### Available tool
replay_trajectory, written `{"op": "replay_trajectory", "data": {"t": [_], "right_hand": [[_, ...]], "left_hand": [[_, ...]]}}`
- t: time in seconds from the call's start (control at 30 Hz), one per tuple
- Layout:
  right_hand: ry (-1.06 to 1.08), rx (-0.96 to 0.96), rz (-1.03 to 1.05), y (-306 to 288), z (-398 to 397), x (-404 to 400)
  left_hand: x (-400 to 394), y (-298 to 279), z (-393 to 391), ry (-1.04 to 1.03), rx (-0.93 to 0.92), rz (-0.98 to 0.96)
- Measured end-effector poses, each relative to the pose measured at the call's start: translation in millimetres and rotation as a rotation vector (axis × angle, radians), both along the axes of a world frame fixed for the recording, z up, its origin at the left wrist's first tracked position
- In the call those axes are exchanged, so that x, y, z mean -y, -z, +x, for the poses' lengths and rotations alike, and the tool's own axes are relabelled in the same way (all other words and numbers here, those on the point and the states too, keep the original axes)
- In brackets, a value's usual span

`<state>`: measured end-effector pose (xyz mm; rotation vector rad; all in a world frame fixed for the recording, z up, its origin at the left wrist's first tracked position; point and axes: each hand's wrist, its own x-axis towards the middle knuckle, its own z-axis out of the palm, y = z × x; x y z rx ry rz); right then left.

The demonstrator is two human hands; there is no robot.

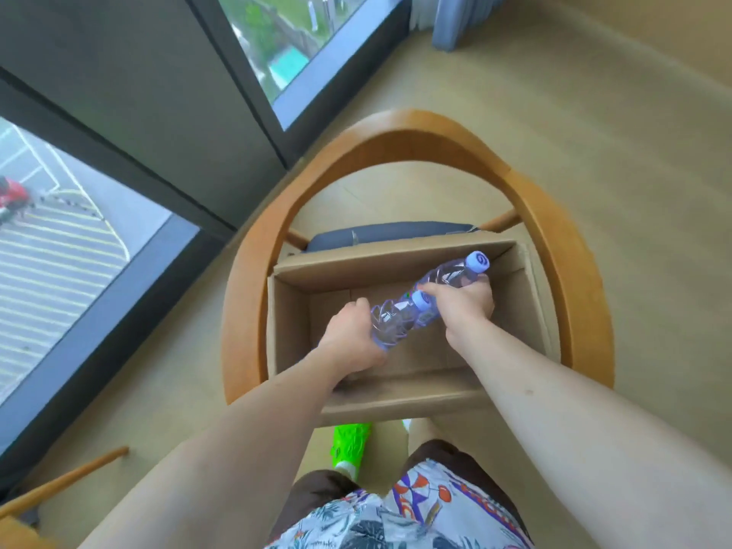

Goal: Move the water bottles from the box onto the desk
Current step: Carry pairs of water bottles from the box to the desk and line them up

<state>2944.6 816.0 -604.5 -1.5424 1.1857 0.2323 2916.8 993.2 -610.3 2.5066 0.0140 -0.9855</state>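
Head view: each hand, left hand point(350, 334) and right hand point(465, 307), is gripping a bottle point(400, 318) over the box point(396, 394), bottles pointing toward 2 o'clock; next, probably carrying them to the unseen surface.

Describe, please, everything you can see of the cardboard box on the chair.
The cardboard box is plain brown corrugated card, open at the top with its flaps folded outward. It sits on the blue-grey cushioned seat of a wooden chair, ringed by the chair's curved frame. Its visible floor looks bare. Both hands reach over its opening: the left hand and right hand each hold a clear water bottle with a pale blue cap. The left forearm crosses its near edge; contact is unclear.
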Motion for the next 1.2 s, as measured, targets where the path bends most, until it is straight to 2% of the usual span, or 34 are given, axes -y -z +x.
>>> {"op": "replay_trajectory", "data": {"t": [0.13,0.27,0.4,0.53,0.67,0.93,1.2], "right_hand": [[-0.029,0.118,-0.066,-52,-10,0],[-0.033,0.236,-0.190,-110,-30,5],[0.007,0.243,-0.347,-177,-64,16],[0.124,0.287,-0.420,-229,-108,38],[0.283,0.318,-0.504,-276,-165,70],[0.559,0.251,-0.669,-336,-354,116],[0.917,0.125,-0.812,-369,-618,113]], "left_hand": [[-11,-48,18,0.066,0.158,-0.048],[-8,-103,30,0.045,0.309,-0.144],[16,-168,32,0.148,0.399,-0.276],[62,-228,18,0.312,0.480,-0.408],[122,-268,-19,0.385,0.509,-0.539],[236,-312,-176,0.687,0.405,-0.766],[294,-353,-425,1.067,0.311,-0.935]]}}
